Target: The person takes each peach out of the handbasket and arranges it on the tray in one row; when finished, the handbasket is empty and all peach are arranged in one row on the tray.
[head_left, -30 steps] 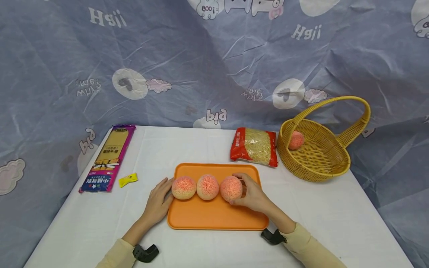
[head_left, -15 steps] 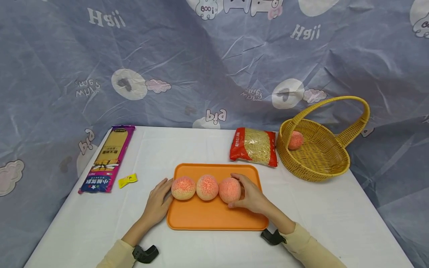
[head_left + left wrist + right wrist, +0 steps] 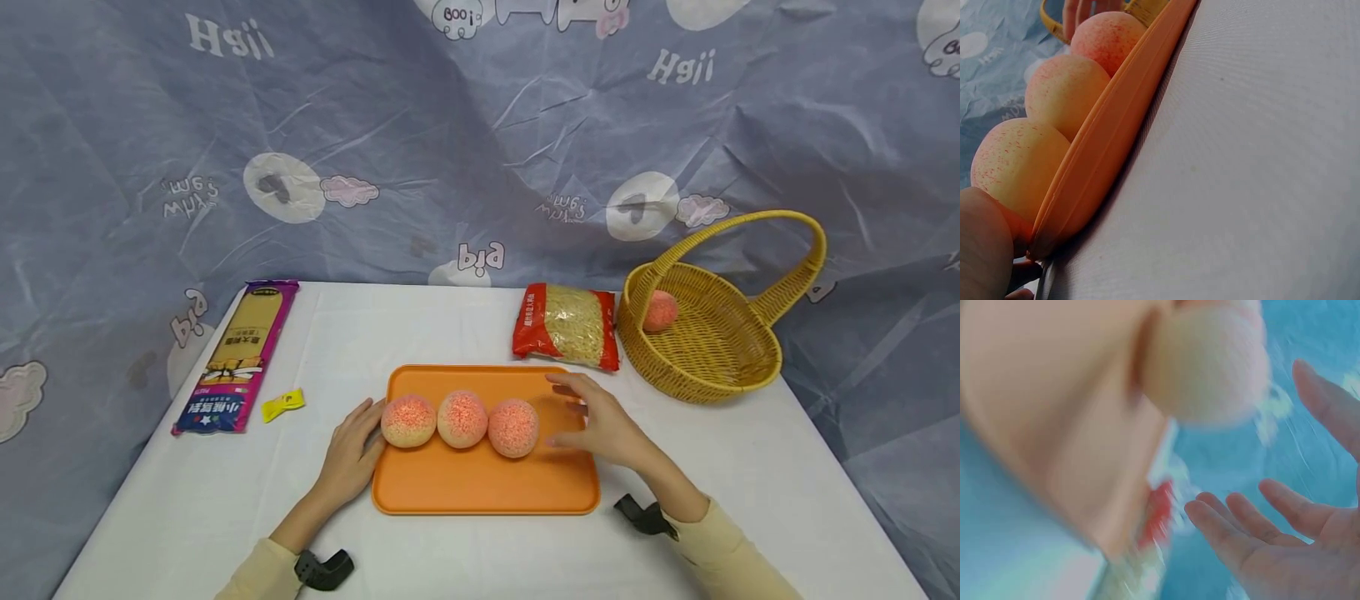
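Three peaches stand in a row on an orange tray (image 3: 487, 492): a left peach (image 3: 408, 421), a middle peach (image 3: 462, 419) and a right peach (image 3: 513, 428). My left hand (image 3: 351, 457) rests against the tray's left edge beside the left peach. In the left wrist view, part of this hand (image 3: 984, 247) covers the tray's near corner; its fingertips are mostly hidden. Over the tray's right side, my right hand (image 3: 603, 421) holds nothing, its thumb and fingers spread apart. A gap separates it from the right peach. The right wrist view shows these fingers (image 3: 1225, 534) extended below a blurred peach (image 3: 1207, 365).
A yellow wicker basket (image 3: 705, 367) with a peach (image 3: 661, 311) inside stands at the back right. Beside it lies a red-ended clear packet (image 3: 567, 325). At left are a purple-edged noodle packet (image 3: 238, 358) and a small yellow wrapped candy (image 3: 283, 405).
My right hand has let go of the right peach and moved right, its fingers spreading. That peach sits slightly closer to the middle one than before. The left hand has stayed in place.
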Action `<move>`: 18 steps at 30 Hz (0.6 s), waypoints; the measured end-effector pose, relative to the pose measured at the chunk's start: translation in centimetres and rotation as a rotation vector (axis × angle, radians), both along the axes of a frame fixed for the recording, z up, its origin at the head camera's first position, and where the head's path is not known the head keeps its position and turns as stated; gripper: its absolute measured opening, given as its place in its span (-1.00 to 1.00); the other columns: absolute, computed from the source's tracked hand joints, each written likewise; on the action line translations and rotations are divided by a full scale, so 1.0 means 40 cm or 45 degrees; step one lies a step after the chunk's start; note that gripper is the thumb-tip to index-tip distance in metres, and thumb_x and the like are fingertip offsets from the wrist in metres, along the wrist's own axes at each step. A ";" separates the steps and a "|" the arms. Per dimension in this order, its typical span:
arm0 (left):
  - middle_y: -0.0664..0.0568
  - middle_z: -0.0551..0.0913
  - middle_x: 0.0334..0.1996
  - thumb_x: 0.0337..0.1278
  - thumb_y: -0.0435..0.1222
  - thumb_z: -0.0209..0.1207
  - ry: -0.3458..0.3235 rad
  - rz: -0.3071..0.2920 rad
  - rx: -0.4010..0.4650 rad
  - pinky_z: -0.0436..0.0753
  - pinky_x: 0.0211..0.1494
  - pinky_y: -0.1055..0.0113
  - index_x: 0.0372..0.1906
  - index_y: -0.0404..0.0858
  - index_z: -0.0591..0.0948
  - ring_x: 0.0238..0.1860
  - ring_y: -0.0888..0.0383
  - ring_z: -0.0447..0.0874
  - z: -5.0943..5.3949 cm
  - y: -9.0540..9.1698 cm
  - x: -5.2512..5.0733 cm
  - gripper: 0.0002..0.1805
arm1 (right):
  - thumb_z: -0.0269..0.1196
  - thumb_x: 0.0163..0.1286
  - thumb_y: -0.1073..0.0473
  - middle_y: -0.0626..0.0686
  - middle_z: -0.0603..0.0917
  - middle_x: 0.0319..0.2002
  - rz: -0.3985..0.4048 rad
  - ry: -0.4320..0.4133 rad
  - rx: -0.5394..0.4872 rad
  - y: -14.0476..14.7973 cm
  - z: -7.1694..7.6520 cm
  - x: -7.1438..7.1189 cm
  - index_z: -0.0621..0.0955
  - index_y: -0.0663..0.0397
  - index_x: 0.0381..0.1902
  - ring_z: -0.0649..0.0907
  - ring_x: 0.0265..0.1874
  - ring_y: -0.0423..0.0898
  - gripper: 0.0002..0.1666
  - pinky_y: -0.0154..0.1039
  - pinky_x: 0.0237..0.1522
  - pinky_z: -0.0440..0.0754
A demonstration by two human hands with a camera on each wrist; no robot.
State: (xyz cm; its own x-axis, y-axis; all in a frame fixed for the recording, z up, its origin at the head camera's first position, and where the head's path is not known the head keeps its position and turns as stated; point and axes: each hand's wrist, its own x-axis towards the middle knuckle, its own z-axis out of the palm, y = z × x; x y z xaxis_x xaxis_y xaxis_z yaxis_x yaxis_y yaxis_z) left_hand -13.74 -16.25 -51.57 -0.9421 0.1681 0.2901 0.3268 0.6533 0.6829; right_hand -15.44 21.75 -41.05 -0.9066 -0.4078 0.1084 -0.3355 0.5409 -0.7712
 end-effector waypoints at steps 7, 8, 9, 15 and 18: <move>-0.20 0.43 0.36 0.28 -0.39 0.08 0.008 0.001 0.002 0.22 0.34 -0.22 0.34 -0.37 0.43 0.44 -0.22 0.22 0.006 -0.001 -0.001 -0.48 | 0.45 0.09 0.40 0.24 0.50 0.18 -0.384 0.248 -0.133 0.132 0.106 -0.042 0.44 0.33 0.27 0.55 0.14 -0.21 -0.23 -0.53 0.08 0.54; -0.20 0.43 0.36 0.28 -0.38 0.08 0.008 0.002 -0.002 0.22 0.34 -0.22 0.34 -0.37 0.43 0.44 -0.22 0.22 0.007 -0.001 -0.001 -0.48 | 0.43 0.11 0.40 0.23 0.50 0.18 -0.464 0.277 -0.154 0.150 0.116 -0.054 0.44 0.33 0.27 0.53 0.11 -0.29 -0.25 -0.60 0.05 0.51; -0.20 0.43 0.36 0.29 -0.38 0.08 0.006 0.003 -0.003 0.21 0.34 -0.23 0.34 -0.37 0.43 0.44 -0.22 0.22 0.008 -0.001 -0.001 -0.49 | 0.42 0.14 0.39 0.22 0.51 0.18 -0.544 0.298 -0.183 0.170 0.124 -0.069 0.44 0.32 0.27 0.53 0.10 -0.33 -0.27 -0.64 0.02 0.49; -0.21 0.43 0.36 0.28 -0.39 0.07 0.010 0.005 -0.015 0.21 0.33 -0.25 0.33 -0.37 0.44 0.44 -0.23 0.22 0.004 0.000 -0.001 -0.49 | 0.37 0.26 0.19 0.09 0.48 0.29 -0.971 0.291 -0.237 0.260 0.128 -0.174 0.41 0.10 0.36 0.51 0.24 -0.09 -0.28 -0.43 0.14 0.55; -0.21 0.44 0.35 0.27 -0.40 0.07 0.023 0.004 -0.016 0.22 0.32 -0.26 0.32 -0.37 0.45 0.43 -0.24 0.23 0.001 0.003 0.001 -0.49 | 0.35 0.29 0.06 0.10 0.41 0.36 -1.064 0.228 -0.235 0.285 0.109 -0.217 0.36 0.06 0.41 0.43 0.32 0.01 -0.23 -0.23 0.28 0.48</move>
State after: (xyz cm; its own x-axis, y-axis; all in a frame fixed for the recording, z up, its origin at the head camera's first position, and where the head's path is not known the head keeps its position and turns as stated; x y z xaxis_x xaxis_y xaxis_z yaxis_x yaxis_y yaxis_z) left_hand -13.71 -16.11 -51.53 -0.9372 0.1691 0.3050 0.3371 0.6630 0.6685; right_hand -24.12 33.14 -36.67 -0.8640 0.4209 0.2763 -0.0092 0.5354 -0.8445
